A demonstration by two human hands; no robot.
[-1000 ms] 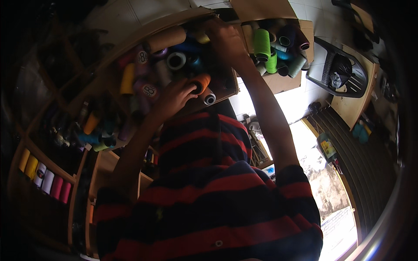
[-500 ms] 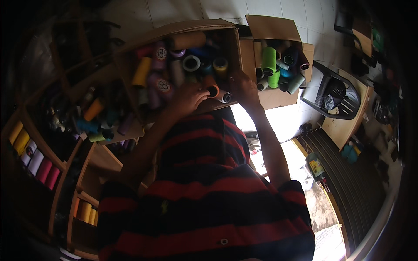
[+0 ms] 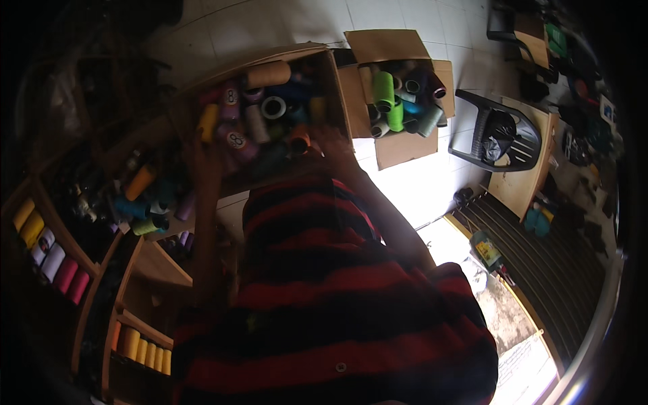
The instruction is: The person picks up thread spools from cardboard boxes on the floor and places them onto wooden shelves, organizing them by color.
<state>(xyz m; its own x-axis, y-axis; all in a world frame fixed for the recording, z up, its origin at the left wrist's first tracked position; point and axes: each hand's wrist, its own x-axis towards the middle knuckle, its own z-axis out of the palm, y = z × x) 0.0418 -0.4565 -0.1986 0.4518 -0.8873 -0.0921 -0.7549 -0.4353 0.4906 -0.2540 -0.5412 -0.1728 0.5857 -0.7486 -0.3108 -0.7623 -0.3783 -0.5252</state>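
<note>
Thread spools of many colours fill a large cardboard box (image 3: 342, 101) in front of me. At its left end, my left hand (image 3: 204, 158) lies in shadow with fingers stretched out, near a yellow spool (image 3: 208, 123) and a purple spool (image 3: 235, 140). My right hand (image 3: 333, 143) reaches into the right end of the box, fingers extended over the spools and nothing seen in its grasp. Beside that hand lies an orange spool (image 3: 299, 140). A tan cone (image 3: 268, 74) rests along the far side, and a white-ended spool (image 3: 273, 107) sits mid-box.
A smaller open carton (image 3: 407, 150) with green spools (image 3: 383, 92) stands to the right. Beyond it is a dark plastic chair (image 3: 478, 131) holding a black bag. Shelves (image 3: 150, 329) with yellow and pink spools are at left. More loose spools (image 3: 141, 182) lie left of the large box.
My left hand has moved left, away from the orange spool to the box's left end. My right hand has come off the right edge and inward. The view has shifted slightly.
</note>
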